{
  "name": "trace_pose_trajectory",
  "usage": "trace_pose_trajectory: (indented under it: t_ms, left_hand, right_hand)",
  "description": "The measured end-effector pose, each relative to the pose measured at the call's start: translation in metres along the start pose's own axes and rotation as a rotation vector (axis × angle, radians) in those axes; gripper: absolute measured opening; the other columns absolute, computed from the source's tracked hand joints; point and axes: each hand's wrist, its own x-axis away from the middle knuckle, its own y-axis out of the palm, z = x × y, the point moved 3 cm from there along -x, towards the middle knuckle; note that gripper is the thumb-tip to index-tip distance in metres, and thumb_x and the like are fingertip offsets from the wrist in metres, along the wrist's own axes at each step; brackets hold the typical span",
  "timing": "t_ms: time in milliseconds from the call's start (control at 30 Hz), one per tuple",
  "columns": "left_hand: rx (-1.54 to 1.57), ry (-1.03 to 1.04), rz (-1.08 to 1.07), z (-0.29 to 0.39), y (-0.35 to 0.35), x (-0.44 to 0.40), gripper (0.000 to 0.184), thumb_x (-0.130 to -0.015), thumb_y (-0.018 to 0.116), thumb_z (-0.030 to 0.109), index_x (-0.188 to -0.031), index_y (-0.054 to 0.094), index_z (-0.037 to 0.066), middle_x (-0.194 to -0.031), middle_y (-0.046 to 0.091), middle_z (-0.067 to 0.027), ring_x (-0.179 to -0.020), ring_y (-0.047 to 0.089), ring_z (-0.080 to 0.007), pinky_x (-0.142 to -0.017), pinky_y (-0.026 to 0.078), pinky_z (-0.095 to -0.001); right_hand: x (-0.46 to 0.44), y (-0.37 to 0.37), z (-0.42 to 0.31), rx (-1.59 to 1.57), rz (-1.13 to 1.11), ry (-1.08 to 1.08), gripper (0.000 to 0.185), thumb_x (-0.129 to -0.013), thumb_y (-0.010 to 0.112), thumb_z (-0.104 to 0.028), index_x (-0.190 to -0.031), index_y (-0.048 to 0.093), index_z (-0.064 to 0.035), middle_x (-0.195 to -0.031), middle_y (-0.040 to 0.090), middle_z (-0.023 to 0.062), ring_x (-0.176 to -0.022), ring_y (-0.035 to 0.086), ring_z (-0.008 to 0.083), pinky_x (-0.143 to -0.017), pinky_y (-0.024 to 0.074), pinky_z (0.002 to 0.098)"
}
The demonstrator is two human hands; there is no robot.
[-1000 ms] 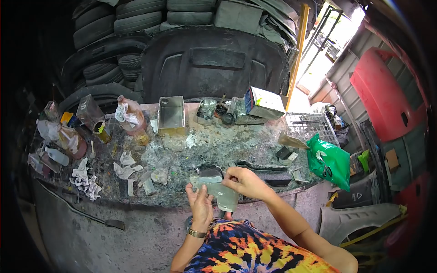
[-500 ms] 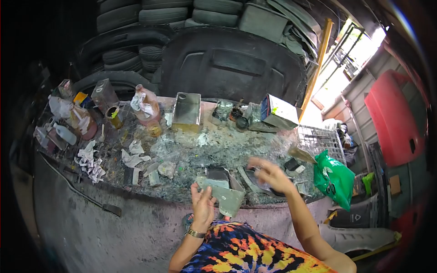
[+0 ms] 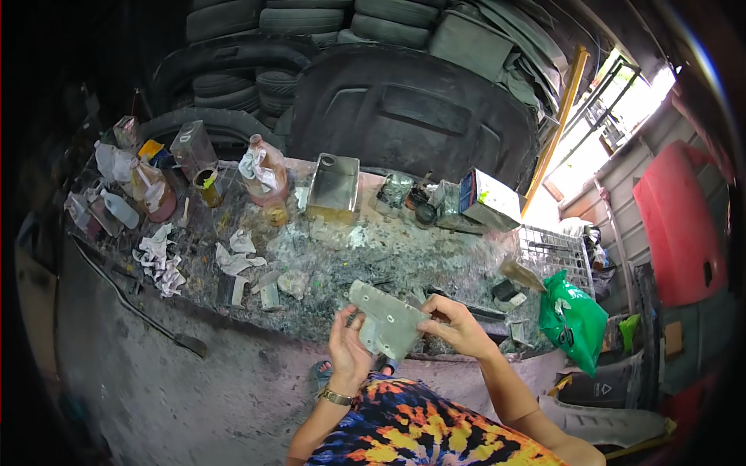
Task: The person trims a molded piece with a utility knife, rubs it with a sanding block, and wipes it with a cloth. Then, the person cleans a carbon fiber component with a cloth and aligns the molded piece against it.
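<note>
A flat grey-green panel [image 3: 378,312] with small holes and a cut-out lower edge is held up over the workbench's front edge. My left hand [image 3: 351,353], with a watch on the wrist, supports its left side between thumb and fingers. At the panel's right corner, my right hand [image 3: 457,326] pinches the edge with thumb and forefinger. A dark piece on the bench behind the panel is partly hidden by it and by my right hand.
The stained workbench [image 3: 342,260] carries crumpled paper [image 3: 159,260], a rectangular metal can [image 3: 332,190], a wrapped jug [image 3: 264,172] and a cardboard box [image 3: 489,200]. A green plastic bag [image 3: 573,320] hangs at the right end. Tyres [image 3: 303,19] are stacked behind.
My right hand has come left and down from over the bench and now grips the panel's right edge. The panel has turned so its broad face shows. The view has shifted slightly.
</note>
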Motion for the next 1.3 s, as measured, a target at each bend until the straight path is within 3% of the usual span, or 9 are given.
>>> trace_pose_trajectory:
  t_ms: [167,467,733,767,1033,1133,1200,1233,1300]
  left_hand:
    - [-0.007,-0.054,-0.071,-0.005,0.003,0.003,0.048,-0.098,0.044,0.047,-0.126,0.046,0.008,-0.119,0.05,-0.0093,-0.119,0.049,-0.0236,-0.099,0.043,-0.0414]
    - [-0.117,-0.042,-0.082,-0.005,-0.001,-0.001,0.036,-0.097,0.051,0.007,-0.131,0.041,0.002,-0.119,0.056,-0.0084,-0.112,0.056,-0.0171,-0.098,0.046,-0.0324]
    - [-0.12,-0.008,-0.031,0.007,-0.017,0.002,0.037,-0.095,0.056,0.007,-0.129,0.043,0.004,-0.126,0.057,-0.0104,-0.116,0.057,-0.0197,-0.099,0.048,-0.0363]
    - [-0.138,-0.015,-0.03,0.011,-0.02,0.005,0.037,-0.095,0.056,0.007,-0.129,0.043,0.004,-0.126,0.057,-0.0104,-0.116,0.057,-0.0197,-0.099,0.048,-0.0363]
    - [-0.075,0.117,0.219,0.037,-0.092,0.03,0.032,-0.097,0.054,0.012,-0.127,0.049,0.003,-0.126,0.058,-0.0122,-0.114,0.058,-0.0242,-0.099,0.048,-0.0426]
    - [-0.116,0.185,0.26,0.039,-0.111,0.035,0.038,-0.097,0.053,0.013,-0.133,0.047,0.002,-0.13,0.056,-0.0132,-0.117,0.056,-0.0256,-0.101,0.047,-0.0428]
    - [-0.077,0.216,0.245,0.043,-0.112,0.037,0.035,-0.097,0.054,0.011,-0.13,0.049,0.002,-0.128,0.057,-0.0146,-0.115,0.057,-0.0263,-0.099,0.049,-0.044]
    - [-0.054,0.213,0.232,0.043,-0.115,0.037,0.035,-0.097,0.054,0.012,-0.13,0.049,0.002,-0.129,0.056,-0.0144,-0.115,0.057,-0.0266,-0.1,0.048,-0.0452]
    - [-0.049,0.188,0.251,0.043,-0.111,0.039,0.036,-0.097,0.054,0.012,-0.13,0.049,0.002,-0.129,0.056,-0.0143,-0.115,0.057,-0.0266,-0.1,0.047,-0.0456]
  right_hand:
    - [-0.003,0.019,0.009,-0.08,0.079,0.113,0.018,-0.087,0.07,-0.013,-0.09,0.056,-0.0023,-0.073,0.049,-0.0022,-0.064,0.042,0.0049,-0.056,0.0366,0.0228]
    - [0.002,0.034,0.028,-0.03,0.174,0.108,0.017,-0.086,0.071,-0.009,-0.09,0.056,-0.002,-0.076,0.053,-0.0016,-0.065,0.047,0.003,-0.056,0.0398,0.0215]
    - [-0.004,0.046,0.017,-0.086,0.184,-0.076,0.028,-0.085,0.07,-0.008,-0.109,0.057,-0.0017,-0.104,0.059,0.0055,-0.083,0.059,0.01,-0.068,0.0485,0.0248]
    - [-0.003,0.046,0.027,-0.187,0.178,0.004,0.03,-0.087,0.068,-0.009,-0.114,0.056,-0.0034,-0.108,0.058,0.0052,-0.089,0.059,0.0114,-0.07,0.0488,0.0258]
    - [0.007,0.076,0.179,-0.767,-0.042,0.695,0.031,-0.095,0.059,-0.029,-0.112,0.056,-0.0028,-0.101,0.063,0.0083,-0.082,0.063,0.0181,-0.074,0.0528,0.0328]
    - [0.009,0.109,0.228,-0.919,-0.087,0.823,0.043,-0.095,0.057,-0.041,-0.115,0.053,-0.0032,-0.105,0.064,0.012,-0.092,0.064,0.0253,-0.082,0.0532,0.0393]
    - [0.004,0.13,0.244,-1.12,-0.058,1.048,0.059,-0.096,0.048,-0.052,-0.125,0.048,-0.0011,-0.117,0.061,0.0173,-0.109,0.06,0.0319,-0.097,0.0473,0.0441]
    - [-0.002,0.138,0.244,-1.194,-0.03,1.066,0.074,-0.094,0.043,-0.06,-0.137,0.036,-0.0001,-0.127,0.054,0.0211,-0.119,0.055,0.0357,-0.104,0.0421,0.046]
    - [-0.02,0.147,0.242,-1.293,0.035,0.984,0.075,-0.095,0.042,-0.06,-0.14,0.034,-0.0009,-0.129,0.052,0.0209,-0.119,0.055,0.0356,-0.106,0.0403,0.0461]
